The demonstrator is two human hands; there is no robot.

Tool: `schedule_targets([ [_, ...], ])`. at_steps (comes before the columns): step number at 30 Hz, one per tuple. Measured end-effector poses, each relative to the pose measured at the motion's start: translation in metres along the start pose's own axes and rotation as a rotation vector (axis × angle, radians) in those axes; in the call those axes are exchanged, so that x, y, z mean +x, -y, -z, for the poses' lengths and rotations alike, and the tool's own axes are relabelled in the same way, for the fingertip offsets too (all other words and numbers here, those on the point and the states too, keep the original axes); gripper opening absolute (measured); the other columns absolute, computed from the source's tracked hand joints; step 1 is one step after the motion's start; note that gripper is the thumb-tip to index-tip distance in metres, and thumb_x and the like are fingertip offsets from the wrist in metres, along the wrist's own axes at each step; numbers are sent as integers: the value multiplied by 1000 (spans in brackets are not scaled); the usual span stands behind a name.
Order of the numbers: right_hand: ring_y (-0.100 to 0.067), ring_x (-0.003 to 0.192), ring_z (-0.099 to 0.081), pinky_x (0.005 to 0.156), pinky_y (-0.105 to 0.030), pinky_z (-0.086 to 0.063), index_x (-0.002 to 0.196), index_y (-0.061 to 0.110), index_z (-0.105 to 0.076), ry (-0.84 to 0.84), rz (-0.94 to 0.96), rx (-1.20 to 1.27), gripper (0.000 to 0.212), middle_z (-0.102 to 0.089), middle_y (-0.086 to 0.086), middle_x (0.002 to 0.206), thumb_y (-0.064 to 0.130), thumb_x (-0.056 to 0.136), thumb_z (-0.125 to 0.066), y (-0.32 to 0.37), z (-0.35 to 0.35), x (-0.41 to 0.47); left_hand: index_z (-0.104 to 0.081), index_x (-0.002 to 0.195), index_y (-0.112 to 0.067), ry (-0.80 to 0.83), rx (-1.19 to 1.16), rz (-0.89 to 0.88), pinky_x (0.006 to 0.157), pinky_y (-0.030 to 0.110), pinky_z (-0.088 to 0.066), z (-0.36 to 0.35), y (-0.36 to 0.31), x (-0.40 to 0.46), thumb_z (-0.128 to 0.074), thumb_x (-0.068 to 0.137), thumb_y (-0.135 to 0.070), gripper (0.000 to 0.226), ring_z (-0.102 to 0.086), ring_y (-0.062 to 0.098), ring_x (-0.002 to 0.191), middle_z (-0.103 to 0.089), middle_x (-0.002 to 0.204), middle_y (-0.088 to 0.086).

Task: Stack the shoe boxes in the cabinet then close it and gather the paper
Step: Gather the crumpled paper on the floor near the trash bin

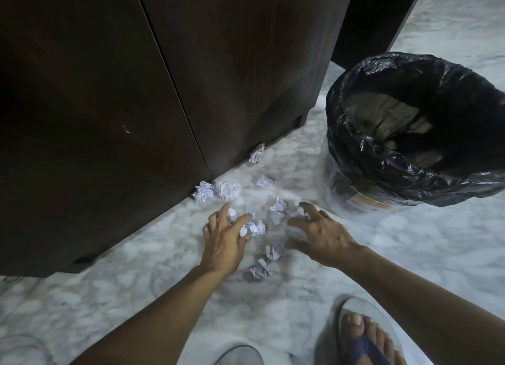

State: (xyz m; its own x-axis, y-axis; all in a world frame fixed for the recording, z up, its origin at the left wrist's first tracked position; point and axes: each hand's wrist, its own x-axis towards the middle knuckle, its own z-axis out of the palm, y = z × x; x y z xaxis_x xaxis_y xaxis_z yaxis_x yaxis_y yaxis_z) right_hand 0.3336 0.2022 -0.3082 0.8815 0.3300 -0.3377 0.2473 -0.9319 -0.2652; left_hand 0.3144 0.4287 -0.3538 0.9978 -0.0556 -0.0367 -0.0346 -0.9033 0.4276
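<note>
- Sandalled foot (363, 337) sits lower right
- Left hand (224, 239) pinches crumpled paper (255, 228) mid-frame
- Right hand (319, 230) spreads, fingers apart (cabinet (109, 91) doors closed, upper left)

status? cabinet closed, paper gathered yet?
Done: the cabinet doors are shut; the boxes are out of sight. In hand: the left hand and right hand reach into the crumpled paper balls on the floor. Left: nearly all of the balls still lie scattered, some against the cabinet. A lined bin stands nearby.
</note>
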Motion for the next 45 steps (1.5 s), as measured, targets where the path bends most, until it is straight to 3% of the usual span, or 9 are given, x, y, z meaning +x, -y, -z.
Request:
schedule_targets([
  [3,-30,116,-54,83,-38,-52,123,32,-61,-21,6,56,44,-37,-2,141,51,84,-65,-1,-3,-2,-64,114,-28,-6,-20,-11,85,40,-36,0,-2,-4,-71,79,-7,41,-45,32,111,-48,128,8],
  [10,-33,110,-57,84,-36,-51,129,28,-59,-136,49,132,47,-34,-6,145,25,83,-67,8,12,-12,-64,110,-19,-131,-119,19,87,44,-42,13,-13,-1,-68,76,8,43,-45,33,106,-50,120,13],
  [16,-20,90,-61,82,-40,-54,127,27,-61,-412,136,305,48,-34,-5,150,29,81,-73,37,82,-35,-61,111,-16,-362,-277,-81,92,43,-40,57,-60,30,-64,82,3,35,-42,28,105,-49,113,9],
  [22,-15,110,-58,81,-32,-59,122,29,-65,-796,153,439,47,-45,-4,141,31,77,-79,40,169,-69,-62,110,-11,-559,-418,-219,87,22,-27,126,-134,65,-59,87,-8,24,-44,27,104,-52,114,13],
  [25,-6,108,-51,84,-1,-42,119,31,-67,-969,27,416,45,-50,-2,135,30,76,-80,16,198,-75,-63,112,-14,-530,-455,-303,87,26,-31,149,-180,78,-60,87,-12,26,-44,26,105,-51,117,12],
  [27,-8,106,-51,80,5,-35,121,31,-66,-1008,-72,437,45,-50,-2,135,30,77,-78,-5,206,-73,-63,113,-15,-501,-457,-357,85,28,-32,154,-209,86,-61,86,-13,27,-45,29,107,-51,117,13],
  [32,-19,108,-63,96,-37,-51,127,34,-60,-1017,-216,476,50,-55,-2,130,44,79,-65,-51,201,-65,-51,131,-19,-172,-431,-426,98,30,-34,143,-256,109,-65,86,-21,47,-42,28,120,-46,129,11],
  [36,-19,123,-59,94,-46,-52,119,42,-63,-981,-277,536,39,-57,2,135,43,81,-56,-66,192,-64,-39,145,-18,93,-428,-428,110,33,-36,136,-265,117,-69,86,-29,67,-45,23,132,-46,145,6],
  [45,-8,87,-69,74,-18,-55,108,16,-71,-1072,-157,594,24,-62,1,124,17,85,-67,-37,183,-78,-65,116,-12,-384,-632,-334,93,10,-38,132,-216,98,-70,82,-25,37,-55,4,108,-63,117,-2],
])
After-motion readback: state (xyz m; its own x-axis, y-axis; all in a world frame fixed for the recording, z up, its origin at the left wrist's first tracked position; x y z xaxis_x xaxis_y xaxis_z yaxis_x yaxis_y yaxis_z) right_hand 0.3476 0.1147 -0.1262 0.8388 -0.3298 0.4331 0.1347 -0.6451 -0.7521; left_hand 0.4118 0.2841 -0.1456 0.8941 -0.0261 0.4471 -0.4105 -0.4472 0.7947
